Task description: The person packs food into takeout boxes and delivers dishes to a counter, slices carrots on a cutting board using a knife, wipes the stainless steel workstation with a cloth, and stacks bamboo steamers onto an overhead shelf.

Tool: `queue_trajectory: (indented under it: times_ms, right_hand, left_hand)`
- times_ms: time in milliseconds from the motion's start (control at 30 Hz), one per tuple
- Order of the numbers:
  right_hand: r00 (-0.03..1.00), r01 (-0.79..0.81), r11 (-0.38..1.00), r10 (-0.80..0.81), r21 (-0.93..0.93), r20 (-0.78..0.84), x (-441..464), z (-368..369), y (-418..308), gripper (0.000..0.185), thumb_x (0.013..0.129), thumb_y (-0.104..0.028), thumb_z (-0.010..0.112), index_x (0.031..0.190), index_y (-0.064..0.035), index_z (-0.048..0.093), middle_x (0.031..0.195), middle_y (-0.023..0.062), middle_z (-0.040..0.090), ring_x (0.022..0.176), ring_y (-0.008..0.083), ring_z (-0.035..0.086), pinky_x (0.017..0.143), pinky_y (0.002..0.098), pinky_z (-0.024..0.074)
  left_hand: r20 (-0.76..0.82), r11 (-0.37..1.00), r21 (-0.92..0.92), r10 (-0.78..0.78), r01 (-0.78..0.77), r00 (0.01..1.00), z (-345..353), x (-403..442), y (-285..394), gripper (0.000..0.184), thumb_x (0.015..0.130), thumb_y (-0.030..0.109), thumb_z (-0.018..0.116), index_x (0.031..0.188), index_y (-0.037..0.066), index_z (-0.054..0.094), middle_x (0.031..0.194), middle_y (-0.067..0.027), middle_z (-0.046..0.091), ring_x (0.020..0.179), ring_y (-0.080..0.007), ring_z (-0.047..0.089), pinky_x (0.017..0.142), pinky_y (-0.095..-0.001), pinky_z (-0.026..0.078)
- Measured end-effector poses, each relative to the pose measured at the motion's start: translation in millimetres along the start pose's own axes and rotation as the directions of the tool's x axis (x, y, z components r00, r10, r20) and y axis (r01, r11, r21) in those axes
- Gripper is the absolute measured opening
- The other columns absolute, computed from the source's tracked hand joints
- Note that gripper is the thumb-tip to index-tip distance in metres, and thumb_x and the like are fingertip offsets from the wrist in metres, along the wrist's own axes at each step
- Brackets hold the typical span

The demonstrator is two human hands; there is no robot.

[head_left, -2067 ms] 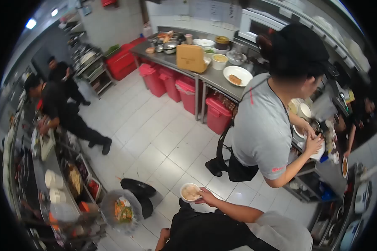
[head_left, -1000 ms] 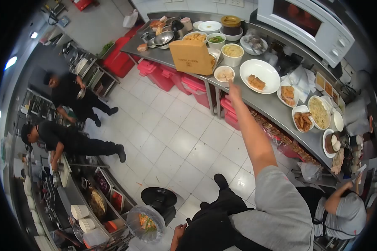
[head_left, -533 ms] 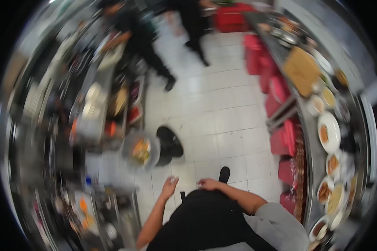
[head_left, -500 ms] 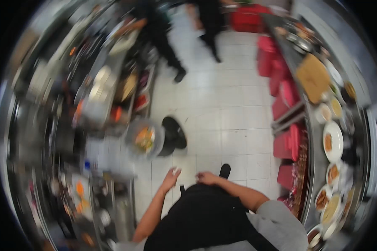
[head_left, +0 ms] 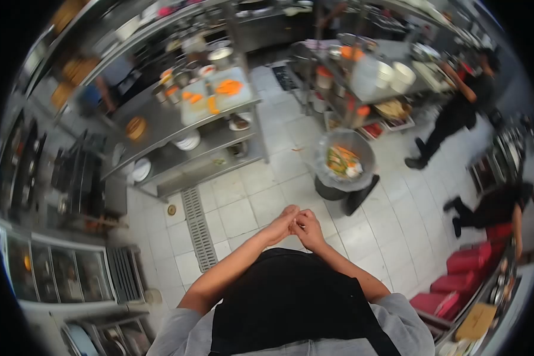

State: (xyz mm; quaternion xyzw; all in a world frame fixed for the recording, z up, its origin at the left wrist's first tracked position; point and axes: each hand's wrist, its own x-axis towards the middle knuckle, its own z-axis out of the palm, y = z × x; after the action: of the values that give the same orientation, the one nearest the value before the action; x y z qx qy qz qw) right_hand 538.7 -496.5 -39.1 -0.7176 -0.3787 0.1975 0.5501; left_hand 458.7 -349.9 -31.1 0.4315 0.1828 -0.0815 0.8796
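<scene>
My left hand [head_left: 280, 226] and my right hand [head_left: 308, 230] meet in front of my black apron [head_left: 291, 296], their fingers closed against each other. Something small and whitish shows between the fingers, too small to name. Just beyond them stands a lined bin [head_left: 368, 155] holding orange, green and white food scraps [head_left: 343, 161]. Its black lid [head_left: 362, 194] hangs at the near side.
A steel table [head_left: 160, 127] at the upper left holds a white cutting board [head_left: 218, 95] with orange pieces. A floor drain grate [head_left: 200, 228] lies left. Two people in black, one a worker [head_left: 457, 110], stand right, near red bins [head_left: 439, 302].
The view has swung left toward the cutting board table. My right hand has put the small bowl on the counter and left it. Both hands, apart before, have come together.
</scene>
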Motion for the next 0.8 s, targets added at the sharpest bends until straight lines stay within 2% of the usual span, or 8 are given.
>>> queue_trajectory:
  times_ms: [233,367,500,533,633,667,700,800]
  right_hand:
    - [0.960,-0.254,0.903,0.279,0.348,-0.022,125,-8,131,0.009,0.100,-0.014,0.065,0.101,-0.0071,0.071,0.090,0.0030,0.071,0.079,0.0111,0.065,0.067,0.0284,0.0554]
    - [0.851,-0.323,0.922,0.381,0.213,-0.362,214,-95,188,0.017,0.099,-0.022,0.067,0.089,-0.0083,0.062,0.077,0.0028,0.066,0.063,0.0139,0.063,0.057,0.0302,0.0536]
    - [0.838,-0.462,0.796,0.249,-0.391,-0.485,279,-193,316,0.028,0.088,-0.024,0.076,0.105,-0.0018,0.072,0.077,0.0097,0.073,0.057,0.0203,0.065,0.053,0.0369,0.0520]
    - [0.710,-0.683,0.676,0.525,-0.277,-0.469,293,-207,337,0.031,0.085,-0.025,0.078,0.107,-0.0040,0.073,0.080,0.0103,0.073,0.062,0.0198,0.067,0.052,0.0383,0.0500]
    - [0.915,-0.401,0.676,0.267,-0.618,-0.303,309,-208,316,0.037,0.083,-0.034,0.078,0.112,-0.0107,0.075,0.100,0.0172,0.076,0.096,0.0405,0.072,0.085,0.0525,0.0549]
    - [0.966,-0.257,0.655,0.142,-0.711,-0.218,324,-220,348,0.038,0.085,-0.039,0.074,0.109,-0.0099,0.077,0.103,0.0194,0.076,0.098,0.0430,0.072,0.084,0.0513,0.0563]
    - [0.931,-0.361,0.401,0.203,-0.842,-0.303,342,-209,320,0.038,0.089,-0.039,0.070,0.104,-0.0058,0.078,0.102,0.0217,0.076,0.096,0.0429,0.073,0.083,0.0524,0.0573]
    - [0.841,-0.494,0.229,0.372,-0.839,-0.394,405,-204,291,0.042,0.089,-0.032,0.067,0.108,0.0055,0.073,0.104,0.0258,0.075,0.095,0.0422,0.075,0.078,0.0534,0.0592]
  left_hand:
    - [-0.440,0.992,-0.091,-0.114,0.082,0.891,-126,-74,-10,0.079,0.103,0.054,0.061,0.156,0.003,0.031,0.130,-0.0223,0.058,0.114,-0.0327,0.068,0.091,-0.0460,0.060]
    - [-0.611,0.982,-0.026,-0.164,0.188,0.775,-228,-111,-79,0.064,0.101,0.045,0.068,0.140,-0.002,0.050,0.115,-0.0226,0.068,0.103,-0.0324,0.073,0.081,-0.0453,0.063]
    - [-0.688,0.838,0.236,-0.213,0.491,0.694,-280,-132,-68,0.054,0.099,0.044,0.068,0.126,-0.002,0.063,0.114,-0.0243,0.070,0.107,-0.0330,0.072,0.085,-0.0453,0.061]
    - [-0.686,0.750,0.397,-0.140,0.529,0.714,-306,-134,-71,0.056,0.098,0.048,0.067,0.123,-0.002,0.066,0.117,-0.0248,0.070,0.111,-0.0370,0.070,0.091,-0.0474,0.058]
    - [-0.691,0.347,0.677,-0.004,0.649,0.723,-343,-147,-40,0.060,0.096,0.053,0.064,0.119,-0.001,0.071,0.127,-0.0261,0.068,0.123,-0.0437,0.063,0.104,-0.0500,0.051]
    - [-0.684,0.341,0.681,-0.020,0.648,0.729,-356,-148,-25,0.060,0.096,0.054,0.064,0.119,-0.002,0.071,0.127,-0.0264,0.068,0.122,-0.0437,0.063,0.104,-0.0504,0.051]
    - [-0.676,0.337,0.686,-0.034,0.645,0.736,-373,-149,-13,0.061,0.096,0.054,0.064,0.120,-0.002,0.070,0.127,-0.0268,0.068,0.122,-0.0436,0.063,0.104,-0.0507,0.051]
    - [-0.777,0.539,0.580,0.141,0.610,0.614,-425,-154,23,0.052,0.095,0.049,0.068,0.117,0.001,0.071,0.114,-0.0258,0.073,0.111,-0.0446,0.068,0.097,-0.0515,0.054]
